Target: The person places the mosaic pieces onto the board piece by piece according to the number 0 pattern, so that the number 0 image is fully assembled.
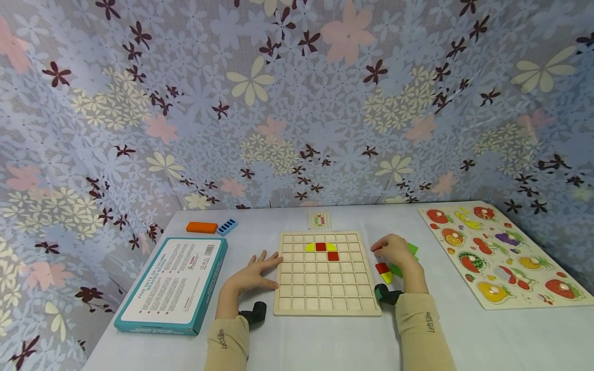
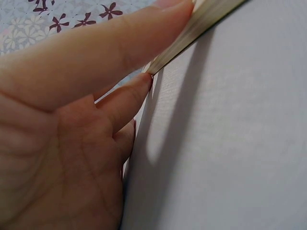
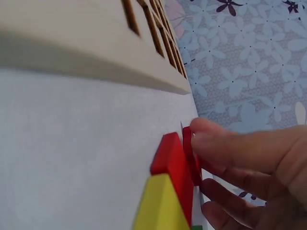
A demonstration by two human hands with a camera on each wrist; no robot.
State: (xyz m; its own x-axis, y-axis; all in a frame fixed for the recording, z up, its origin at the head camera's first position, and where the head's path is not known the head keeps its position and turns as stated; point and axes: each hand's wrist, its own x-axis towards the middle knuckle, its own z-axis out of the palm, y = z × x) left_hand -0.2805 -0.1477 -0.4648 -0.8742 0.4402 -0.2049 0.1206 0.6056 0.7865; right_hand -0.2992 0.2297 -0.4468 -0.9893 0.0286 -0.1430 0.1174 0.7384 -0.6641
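Observation:
A wooden grid board (image 1: 303, 291) lies on the table; near its top, a red square tile (image 1: 320, 247) sits between two curved yellow pieces, with another red square tile (image 1: 333, 256) one row lower. My left hand (image 1: 250, 275) has its fingers spread, and its thumb and fingertips touch the board's left edge. Right of the board, my right hand (image 1: 396, 252) pinches a red tile (image 3: 190, 148), partly covered by the thumb in the right wrist view. Beside that hand lie a red tile (image 3: 171, 160), a yellow piece (image 3: 160, 206) and green pieces (image 1: 412, 249), partly hidden.
A small pattern card (image 1: 320, 220) lies behind the board. On the left are a teal-edged box (image 1: 171, 283), an orange block (image 1: 201, 227) and a blue slotted piece (image 1: 227, 226). A fruit puzzle board (image 1: 506, 257) occupies the right side. A floral cloth (image 1: 297, 103) hangs behind the table.

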